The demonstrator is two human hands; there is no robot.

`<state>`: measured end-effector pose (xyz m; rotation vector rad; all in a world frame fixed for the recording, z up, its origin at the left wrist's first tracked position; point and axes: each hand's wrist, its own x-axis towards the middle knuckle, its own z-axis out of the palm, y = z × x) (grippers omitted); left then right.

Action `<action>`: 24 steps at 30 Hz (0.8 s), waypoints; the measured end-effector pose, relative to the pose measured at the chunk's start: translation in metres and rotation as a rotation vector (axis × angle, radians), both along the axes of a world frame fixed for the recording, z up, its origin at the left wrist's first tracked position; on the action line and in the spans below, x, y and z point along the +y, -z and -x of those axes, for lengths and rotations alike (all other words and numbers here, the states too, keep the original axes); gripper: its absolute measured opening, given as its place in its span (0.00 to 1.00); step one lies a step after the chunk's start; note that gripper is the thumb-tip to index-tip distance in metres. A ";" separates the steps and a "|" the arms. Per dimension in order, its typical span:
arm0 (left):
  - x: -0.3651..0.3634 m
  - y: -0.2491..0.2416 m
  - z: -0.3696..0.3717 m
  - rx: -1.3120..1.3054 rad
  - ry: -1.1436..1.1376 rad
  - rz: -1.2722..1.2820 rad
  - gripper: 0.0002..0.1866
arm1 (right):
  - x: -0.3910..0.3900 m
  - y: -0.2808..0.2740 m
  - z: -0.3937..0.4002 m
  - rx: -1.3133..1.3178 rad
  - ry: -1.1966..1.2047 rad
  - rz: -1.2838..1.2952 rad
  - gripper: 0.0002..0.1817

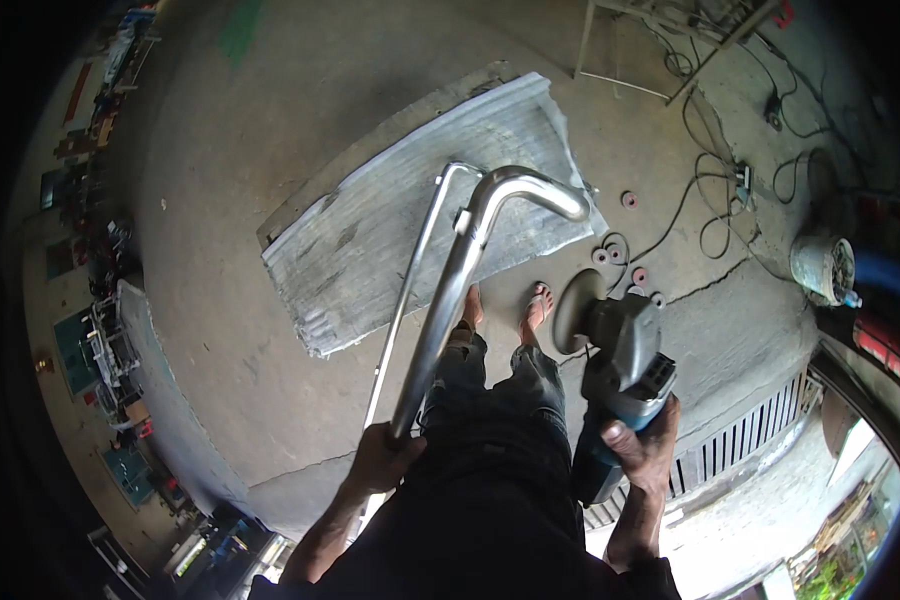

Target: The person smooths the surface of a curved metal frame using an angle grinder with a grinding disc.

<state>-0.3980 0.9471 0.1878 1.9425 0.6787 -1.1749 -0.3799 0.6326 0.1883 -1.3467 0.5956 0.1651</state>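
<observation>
My left hand (385, 455) is wrapped round the lower end of a shiny bent metal tube (444, 318). The tube rises away from me and curves to the right at its far end. A thinner metal rod (407, 285) runs alongside it on the left. In my right hand (642, 448) is an angle grinder (620, 375), gripped by its body. Its round disc (577, 310) points up and to the left, apart from the tube. Part of the grinder's lower body is hidden by my fingers.
A worn grey sheet (370, 235) lies on the concrete floor ahead of my feet. Several small discs (639, 274) are scattered right of it. A black cable (682, 200) loops across the floor. A bucket (820, 268) stands at the right, near a floor grate (740, 440).
</observation>
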 end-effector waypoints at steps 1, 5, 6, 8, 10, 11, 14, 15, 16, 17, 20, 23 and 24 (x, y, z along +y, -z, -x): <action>0.009 0.000 -0.004 -0.051 0.005 -0.034 0.15 | -0.007 0.006 0.005 0.016 -0.002 -0.024 0.36; 0.037 -0.005 -0.020 -0.350 0.041 -0.138 0.13 | -0.019 0.013 0.011 0.013 0.059 -0.043 0.42; 0.042 -0.008 -0.025 -0.384 0.082 -0.145 0.13 | -0.020 0.010 0.012 0.025 0.088 -0.060 0.43; 0.045 -0.011 -0.030 -0.441 0.065 -0.158 0.12 | -0.016 0.004 0.010 0.029 0.131 -0.079 0.43; 0.048 -0.014 -0.034 -0.479 0.051 -0.151 0.12 | -0.013 0.007 0.010 0.009 0.139 -0.076 0.43; 0.049 -0.014 -0.033 -0.484 0.049 -0.146 0.12 | -0.013 0.009 0.010 -0.002 0.103 -0.076 0.43; 0.046 -0.018 -0.037 -0.386 0.015 0.049 0.09 | -0.005 0.005 0.006 -0.021 0.057 -0.069 0.43; 0.040 -0.020 -0.039 -0.242 -0.115 0.176 0.08 | -0.001 0.004 0.005 -0.027 0.046 -0.065 0.42; 0.039 -0.010 -0.033 -0.230 -0.085 0.217 0.08 | -0.001 0.008 0.006 -0.035 0.023 -0.078 0.40; 0.035 -0.003 -0.029 -0.242 0.020 0.211 0.07 | 0.005 0.007 0.004 -0.054 0.015 -0.100 0.37; 0.012 0.007 -0.011 -0.320 0.134 0.130 0.10 | 0.031 -0.006 -0.006 -0.159 0.026 0.016 0.34; -0.010 0.007 -0.004 -0.252 0.160 0.098 0.14 | 0.040 -0.008 -0.020 -0.188 -0.118 0.167 0.36; -0.018 0.005 -0.002 -0.239 0.131 0.055 0.15 | 0.044 -0.011 -0.023 -0.199 -0.081 0.175 0.37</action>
